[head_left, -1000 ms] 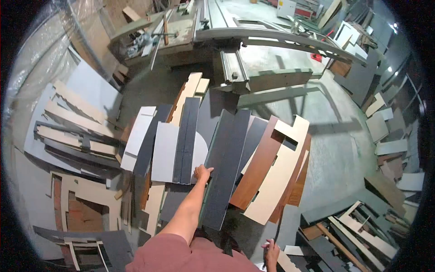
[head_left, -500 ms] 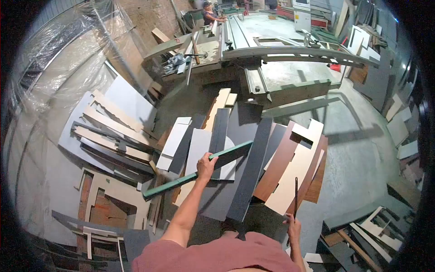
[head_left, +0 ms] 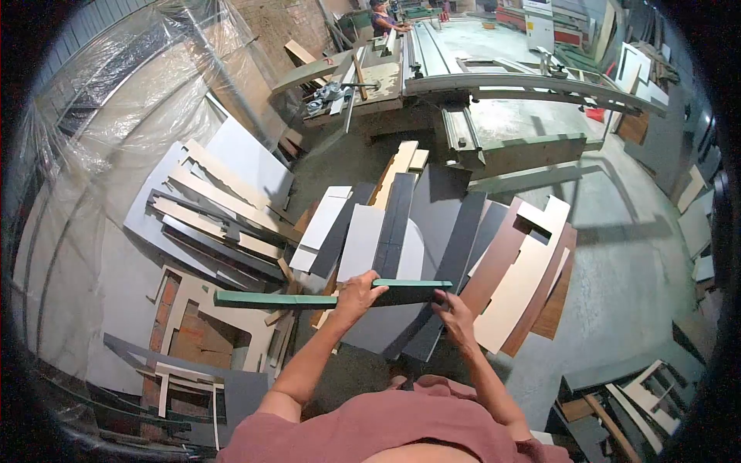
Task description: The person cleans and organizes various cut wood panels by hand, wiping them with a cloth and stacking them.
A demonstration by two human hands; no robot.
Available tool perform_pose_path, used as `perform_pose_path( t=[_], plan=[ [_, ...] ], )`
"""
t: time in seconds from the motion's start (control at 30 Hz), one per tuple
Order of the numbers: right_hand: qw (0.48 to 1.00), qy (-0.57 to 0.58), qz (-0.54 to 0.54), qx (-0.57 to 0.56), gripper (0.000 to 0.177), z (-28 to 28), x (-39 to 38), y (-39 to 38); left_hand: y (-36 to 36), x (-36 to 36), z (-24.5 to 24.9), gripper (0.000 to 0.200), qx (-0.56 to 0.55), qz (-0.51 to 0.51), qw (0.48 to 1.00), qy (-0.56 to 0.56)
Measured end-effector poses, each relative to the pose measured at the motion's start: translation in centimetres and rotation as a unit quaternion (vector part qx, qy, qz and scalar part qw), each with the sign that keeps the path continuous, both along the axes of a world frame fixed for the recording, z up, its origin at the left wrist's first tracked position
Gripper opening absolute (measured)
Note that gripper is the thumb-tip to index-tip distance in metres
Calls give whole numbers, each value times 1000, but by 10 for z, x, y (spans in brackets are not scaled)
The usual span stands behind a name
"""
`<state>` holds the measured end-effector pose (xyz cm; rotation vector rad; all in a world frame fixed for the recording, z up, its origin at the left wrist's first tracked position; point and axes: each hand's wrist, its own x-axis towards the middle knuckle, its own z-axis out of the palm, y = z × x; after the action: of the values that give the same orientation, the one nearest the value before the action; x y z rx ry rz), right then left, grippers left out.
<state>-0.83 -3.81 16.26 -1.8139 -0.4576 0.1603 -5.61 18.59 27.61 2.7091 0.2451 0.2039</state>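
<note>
A long, narrow dark board with a green edge lies almost level across the view, held up over a spread of flat panels. My left hand grips it near the middle, thumb along the green edge and fingers wrapped over. At the board's right end, my right hand has its fingers curled, thumb tip right at the dark face; I cannot tell what is in its grasp. Below and beyond are a dark grey panel, a white panel and a cream strip with a cutout over brown panels.
Long offcuts lean in a stack at the left, before plastic sheeting. A cut-out frame panel lies nearer. A sliding table saw stands ahead, with another person at its far side. Scraps lie at lower right.
The green-edged board has swung from a slant to nearly level and come closer. My right hand has risen leftward to its end; the thin dark stick it held no longer shows distinctly.
</note>
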Motion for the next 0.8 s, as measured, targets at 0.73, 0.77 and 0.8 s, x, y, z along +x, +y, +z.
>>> perform_pose_path(
  t=[0.73, 0.77, 0.8],
  plan=[
    [981, 96, 123, 119, 24, -7, 57, 66, -5, -35, 139, 22, -94, 198, 774, -594],
    [981, 106, 125, 100, 24, -4, 57, 65, -1, -36, 151, 34, -162, 224, 726, -630],
    [981, 107, 129, 101, 24, -7, 55, 67, 14, -29, 149, 39, -126, 183, 711, -667]
  ],
)
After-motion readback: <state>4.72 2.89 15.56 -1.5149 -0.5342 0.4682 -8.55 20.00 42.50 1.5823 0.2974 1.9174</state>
